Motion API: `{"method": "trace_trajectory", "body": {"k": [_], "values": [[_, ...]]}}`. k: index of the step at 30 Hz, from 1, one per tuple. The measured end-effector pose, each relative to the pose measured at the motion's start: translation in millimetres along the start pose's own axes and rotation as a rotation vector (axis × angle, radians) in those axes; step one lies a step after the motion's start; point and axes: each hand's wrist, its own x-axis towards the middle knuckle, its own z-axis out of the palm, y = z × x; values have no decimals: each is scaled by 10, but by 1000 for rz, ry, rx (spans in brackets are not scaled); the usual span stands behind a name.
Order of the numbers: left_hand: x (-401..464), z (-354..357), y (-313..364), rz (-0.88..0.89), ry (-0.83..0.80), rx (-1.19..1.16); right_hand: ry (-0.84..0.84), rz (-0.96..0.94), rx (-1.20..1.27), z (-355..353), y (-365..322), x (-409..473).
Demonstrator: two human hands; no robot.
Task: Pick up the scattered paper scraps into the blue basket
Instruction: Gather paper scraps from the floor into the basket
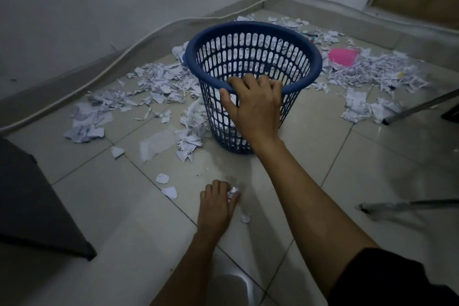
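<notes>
The basket (253, 62) stands mid-floor, scraps (159, 84) left, right and behind, some seemingly inside.

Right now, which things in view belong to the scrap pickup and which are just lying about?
Job:
blue basket, rim held by right hand
left hand pinching a scrap
scattered paper scraps

Lying about:
pink object
white cable
dark furniture

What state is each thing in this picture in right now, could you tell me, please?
blue basket: upright on the floor, paper already inside.
right hand: grips the basket's near rim.
left hand: down at the floor, fingers pinching a small paper scrap.
paper scraps: scattered over the tiles around the basket.
pink item: lying among scraps, right of the basket.
</notes>
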Motion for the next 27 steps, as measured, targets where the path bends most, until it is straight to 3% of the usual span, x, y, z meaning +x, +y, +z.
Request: {"method": "trace_trajectory", "body": {"k": [4,10,19,22,27], "values": [[-182,-8,200,115,-52,-70,-12,16,1,-9,-16,2],[-317,118,244,223,-18,121,-24,18,27,-25,-7,9],[-157,162,135,300,7,182,-50,13,36,-66,65,34],[-148,120,100,204,-46,73,-78,20,48,-91,71,36],[45,-186,113,-157,-26,-237,-102,80,130,-181,126,43]]}}
